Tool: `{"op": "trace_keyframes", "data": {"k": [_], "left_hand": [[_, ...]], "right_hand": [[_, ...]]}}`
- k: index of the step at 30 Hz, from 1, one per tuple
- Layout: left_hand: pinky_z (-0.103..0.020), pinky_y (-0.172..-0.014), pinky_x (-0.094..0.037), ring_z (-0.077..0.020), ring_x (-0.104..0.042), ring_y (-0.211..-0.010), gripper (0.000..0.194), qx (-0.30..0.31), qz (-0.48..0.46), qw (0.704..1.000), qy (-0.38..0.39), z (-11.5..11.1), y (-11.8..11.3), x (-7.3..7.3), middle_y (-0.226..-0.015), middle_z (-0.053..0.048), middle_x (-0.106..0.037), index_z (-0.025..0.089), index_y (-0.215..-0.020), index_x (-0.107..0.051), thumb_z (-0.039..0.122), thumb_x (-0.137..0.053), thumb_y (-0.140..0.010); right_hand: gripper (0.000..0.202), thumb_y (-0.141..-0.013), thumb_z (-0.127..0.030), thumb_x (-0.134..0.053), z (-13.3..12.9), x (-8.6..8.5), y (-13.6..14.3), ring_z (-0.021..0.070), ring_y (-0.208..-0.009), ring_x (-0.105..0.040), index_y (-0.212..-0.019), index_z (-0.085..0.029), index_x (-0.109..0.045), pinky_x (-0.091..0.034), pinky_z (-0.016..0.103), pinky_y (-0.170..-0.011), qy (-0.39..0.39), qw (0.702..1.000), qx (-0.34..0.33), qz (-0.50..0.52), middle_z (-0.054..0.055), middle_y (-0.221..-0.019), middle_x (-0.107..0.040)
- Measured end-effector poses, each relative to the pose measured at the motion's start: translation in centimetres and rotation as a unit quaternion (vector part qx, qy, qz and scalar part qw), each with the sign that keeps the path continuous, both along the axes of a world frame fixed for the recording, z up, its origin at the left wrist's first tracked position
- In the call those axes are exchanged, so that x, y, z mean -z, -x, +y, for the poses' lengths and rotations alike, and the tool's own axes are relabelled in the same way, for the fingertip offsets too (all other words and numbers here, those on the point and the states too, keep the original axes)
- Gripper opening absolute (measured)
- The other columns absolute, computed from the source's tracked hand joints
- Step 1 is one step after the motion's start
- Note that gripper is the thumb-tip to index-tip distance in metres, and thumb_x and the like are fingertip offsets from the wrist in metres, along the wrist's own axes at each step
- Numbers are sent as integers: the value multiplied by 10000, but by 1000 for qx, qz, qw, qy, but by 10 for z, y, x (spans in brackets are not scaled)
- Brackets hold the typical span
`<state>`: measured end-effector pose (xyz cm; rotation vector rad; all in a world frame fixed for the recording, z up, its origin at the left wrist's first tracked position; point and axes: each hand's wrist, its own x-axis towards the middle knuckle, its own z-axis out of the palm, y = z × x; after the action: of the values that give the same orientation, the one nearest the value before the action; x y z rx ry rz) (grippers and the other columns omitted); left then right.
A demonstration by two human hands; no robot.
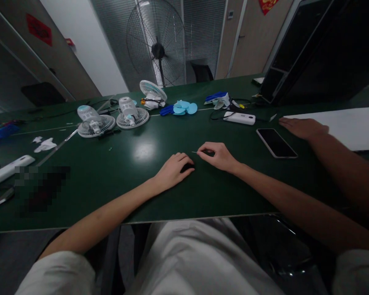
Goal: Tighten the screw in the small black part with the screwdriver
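Observation:
My right hand (219, 157) is closed in a pinch just above the dark green table (172, 200). From its fingertips a thin, pale, needle-like piece (194, 152) points left; it is too small to name surely. Resting on the table, my left hand (174, 170) has its thumb apart from its curved fingers and shows nothing in it. The free end of the thin piece lies a short way off my left fingers, not touching them. A phone (276, 143) lies flat to the right of my right hand.
Another person's hand (306, 127) rests at the right by a white board (356, 127). Small fans (132, 116), light blue fan blades (185, 107), gloves (218, 99) and a white power strip (240, 118) lie farther back. A large black box-like object (322, 53) stands back right.

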<state>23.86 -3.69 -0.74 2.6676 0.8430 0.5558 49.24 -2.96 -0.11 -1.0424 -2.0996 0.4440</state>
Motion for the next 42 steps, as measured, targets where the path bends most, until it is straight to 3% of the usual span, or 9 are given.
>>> {"op": "trace_keyframes", "data": {"k": [2, 5, 14, 18, 21, 26, 33, 38, 42], "left_hand": [[-436, -963, -499, -265, -617, -1089, 233, -12, -6, 1000, 5, 6, 2, 0, -1153, -90, -683, 232, -1156, -670, 402, -566, -1035], [-430, -959, -496, -261, -619, -1071, 253, -47, -7, 999, -2, 26, 36, -1, -1134, -89, -687, 228, -1169, -676, 403, -545, -1040], [-366, -854, -519, -263, -645, -978, 407, -360, 28, 932, -37, 85, 253, 1, -1072, -77, -703, 212, -1117, -723, 553, -631, -915], [-299, -844, -506, -204, -647, -949, 461, -451, 21, 892, -16, 80, 307, 1, -1045, -4, -704, 233, -1160, -724, 605, -656, -897], [-280, -863, -498, -185, -649, -949, 470, -485, 8, 874, -11, 79, 311, 0, -1030, 10, -704, 236, -1207, -717, 607, -620, -934], [-350, -907, -499, -246, -641, -982, 541, -471, 73, 877, -61, 99, 298, 4, -1142, -115, -689, 142, -1184, -751, 598, -565, -962], [-360, -873, -505, -269, -664, -954, 356, -444, 108, 884, -101, 112, 267, 11, -1117, -125, -700, 172, -1054, -753, 419, -504, -996], [-395, -908, -479, -313, -650, -1043, 379, -458, 140, 866, -143, 107, 250, 2, -1133, -158, -712, 163, -1172, -702, 406, -440, -1045], [-382, -873, -474, -292, -663, -951, 431, -501, 103, 842, -169, 101, 259, -7, -1062, -151, -742, 129, -1255, -668, 424, -413, -1071]], "right_hand": [[181, -989, -342, -638, -1, -1, 0, 202, -830, -673, -994, -199, -750, -503, 332, -730, 2, 1000, -3, -5, 59, -957, -749], [186, -991, -345, -637, -2, -2, -1, 200, -829, -670, -998, -198, -751, -498, 329, -726, 11, 1000, -9, -12, 56, -951, -745], [187, -997, -342, -633, -1, 0, -2, 196, -852, -675, -1017, -194, -746, -514, 331, -745, 25, 999, -26, -4, 57, -974, -746], [191, -995, -342, -634, -1, 0, -2, 197, -851, -678, -1020, -191, -749, -517, 330, -743, 29, 999, -27, -2, 56, -969, -744], [195, -995, -348, -638, 0, 1, -2, 198, -859, -678, -1026, -189, -748, -520, 334, -753, 29, 999, -26, -1, 57, -975, -745], [200, -995, -350, -636, 0, 0, -2, 195, -840, -670, -1015, -184, -747, -511, 328, -734, 30, 999, -26, -8, 59, -965, -742], [211, -1002, -357, -628, -1, -1, -2, 200, -852, -670, -1021, -183, -745, -511, 332, -735, 36, 999, -31, -7, 62, -973, -740], [199, -998, -346, -634, -1, -1, -2, 198, -859, -670, -1018, -180, -742, -514, 336, -751, 39, 999, -27, -9, 60, -978, -740], [202, -997, -351, -635, -1, -1, -2, 196, -855, -674, -1017, -183, -746, -514, 331, -747, 38, 999, -28, -7, 58, -973, -744]]}}
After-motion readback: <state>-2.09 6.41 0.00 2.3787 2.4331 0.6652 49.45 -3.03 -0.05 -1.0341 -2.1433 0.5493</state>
